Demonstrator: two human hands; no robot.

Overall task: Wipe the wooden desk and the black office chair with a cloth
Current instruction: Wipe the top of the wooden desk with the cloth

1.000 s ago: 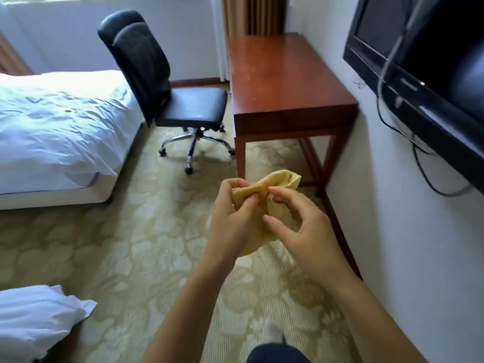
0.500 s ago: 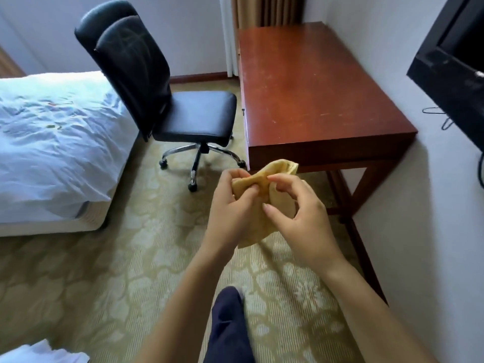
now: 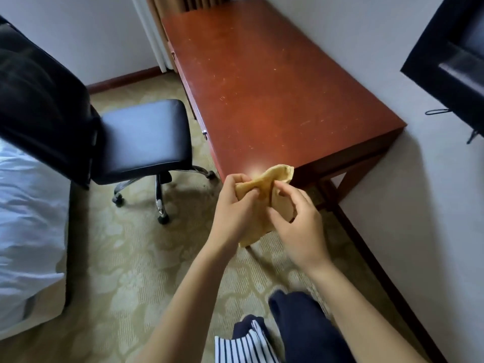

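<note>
- Wooden worktop point(image 3: 272, 82) runs lengthwise away from the camera, right long edge against the wall point(image 3: 432, 205); near short edge sits just beyond the hands. Surface bare, fine scratches and specks visible.
- Black office chair point(image 3: 141, 137) stands left of the worktop, seat facing it, a strip of patterned carpet point(image 3: 117, 258) between them. Bed point(image 3: 26, 218) just behind the chair back.
- Open carpet in the foreground, between the bed and the wall.
- Yellow cloth point(image 3: 264, 189) held in the air in front of the worktop's near corner, not touching it. Bunched; long axis runs from upper right to lower left, top fold pointing toward the worktop, tail hanging below the hands.
- Left hand point(image 3: 235, 208): fingers curled round the cloth, thumb pressing on it.
- Right hand point(image 3: 301, 226): fingers curled, thumb and fingertips pinching the cloth's right side.
- Middle of the cloth is hidden behind both hands. Chair back and a dark screen point(image 3: 453, 64) on the wall are cut off by the frame.
</note>
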